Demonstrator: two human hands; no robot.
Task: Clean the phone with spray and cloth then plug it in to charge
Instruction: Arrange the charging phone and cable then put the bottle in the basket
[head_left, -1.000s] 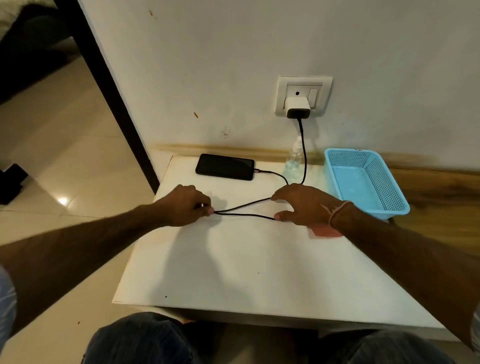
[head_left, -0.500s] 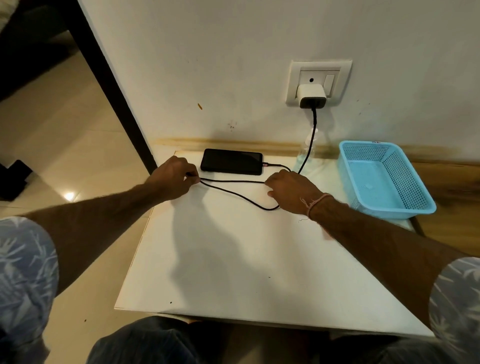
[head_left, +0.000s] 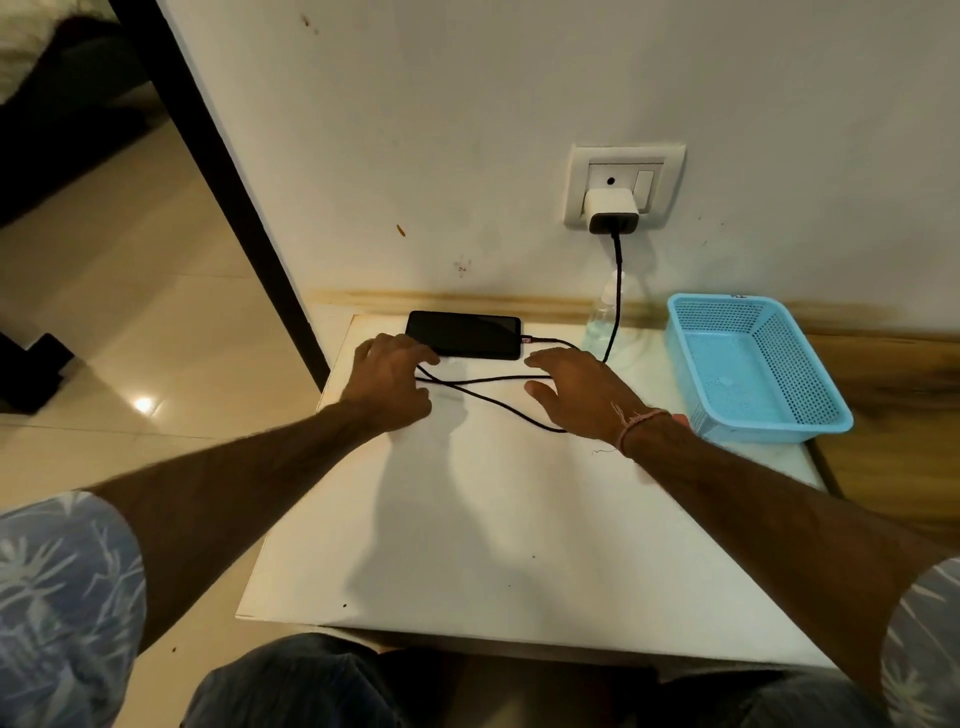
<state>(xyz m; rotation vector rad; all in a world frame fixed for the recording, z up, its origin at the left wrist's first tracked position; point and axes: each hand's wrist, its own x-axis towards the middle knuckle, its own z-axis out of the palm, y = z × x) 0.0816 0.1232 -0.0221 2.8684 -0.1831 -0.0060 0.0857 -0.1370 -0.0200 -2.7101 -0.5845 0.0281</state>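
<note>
flat glossy black phone (head_left: 463, 334) lies plugged into thin looped cable (head_left: 498, 405).

A small white table (head_left: 519, 519) is standing against the wall. A black phone (head_left: 463, 334) is lying screen up at the table's far edge. Right of the phone, a clear spray bottle (head_left: 602, 325) is standing (partly hidden by the cable). Further right of the phone, a light blue perforated basket (head_left: 753, 369) is sitting at the table's corner. A black charging cable (head_left: 488, 395) is looping across the tabletop just in front of the phone, plugged into its right end.
</note>
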